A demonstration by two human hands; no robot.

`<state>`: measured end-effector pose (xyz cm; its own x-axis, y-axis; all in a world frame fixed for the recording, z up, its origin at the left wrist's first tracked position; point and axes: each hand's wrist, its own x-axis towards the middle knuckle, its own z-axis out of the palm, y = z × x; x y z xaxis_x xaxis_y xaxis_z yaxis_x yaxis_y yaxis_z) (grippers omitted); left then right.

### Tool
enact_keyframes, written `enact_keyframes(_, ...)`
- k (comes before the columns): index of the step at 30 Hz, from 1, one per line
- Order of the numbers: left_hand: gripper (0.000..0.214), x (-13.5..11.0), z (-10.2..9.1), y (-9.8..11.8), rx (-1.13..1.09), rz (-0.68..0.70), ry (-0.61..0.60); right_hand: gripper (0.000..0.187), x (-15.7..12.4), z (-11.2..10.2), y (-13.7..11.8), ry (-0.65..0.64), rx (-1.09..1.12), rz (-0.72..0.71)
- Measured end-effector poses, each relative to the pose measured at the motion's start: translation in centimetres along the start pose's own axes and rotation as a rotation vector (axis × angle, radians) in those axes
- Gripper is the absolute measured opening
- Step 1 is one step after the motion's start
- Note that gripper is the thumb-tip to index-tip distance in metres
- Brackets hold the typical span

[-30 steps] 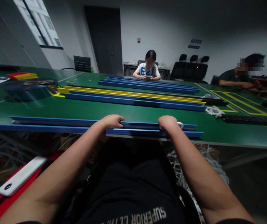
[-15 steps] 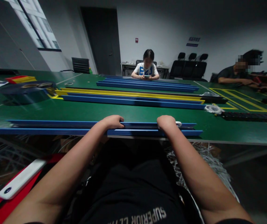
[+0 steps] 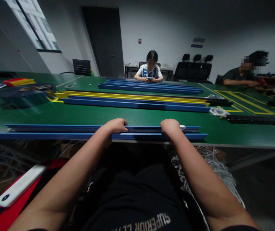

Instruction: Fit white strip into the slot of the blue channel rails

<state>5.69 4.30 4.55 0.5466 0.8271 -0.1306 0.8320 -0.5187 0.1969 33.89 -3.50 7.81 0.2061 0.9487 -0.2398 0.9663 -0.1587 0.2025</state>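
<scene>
A long blue channel (image 3: 55,131) lies along the near edge of the green table (image 3: 137,117). My left hand (image 3: 115,125) rests on its top with the fingers curled over the far rim. My right hand (image 3: 170,126) is closed over the same channel further right, and a small white piece (image 3: 182,127) shows just past its knuckles. Both forearms reach straight from my lap to the table edge.
More blue channels (image 3: 137,105) and a yellow one (image 3: 132,97) lie across the table's middle, another blue set (image 3: 151,87) farther back. A clear tape roll (image 3: 216,111) sits at the right. One person sits opposite, another at the far right. A red and white object (image 3: 17,189) lies beside my left arm.
The view has shifted slightly; both hands stay on the blue channel in the same grip.
</scene>
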Motion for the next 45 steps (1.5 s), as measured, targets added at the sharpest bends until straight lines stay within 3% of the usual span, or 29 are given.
enact_keyframes(18, 0.038, 0.7, 0.8, 2.3, 0.054, -0.082, 0.057, 0.038, -0.7, 0.3, -0.1, 0.015, 0.021, 0.025)
enact_keyframes(25, 0.036, 1.5, 1.2, 3.6, 0.070, -0.045, 0.068, 0.038, -0.7, 0.4, 0.0, 0.026, 0.031, 0.027)
enact_keyframes(45, 0.045, 3.9, 1.5, 8.6, 0.124, -0.046, -0.010, 0.036, -0.7, 0.7, 0.1, 0.025, 0.081, 0.030)
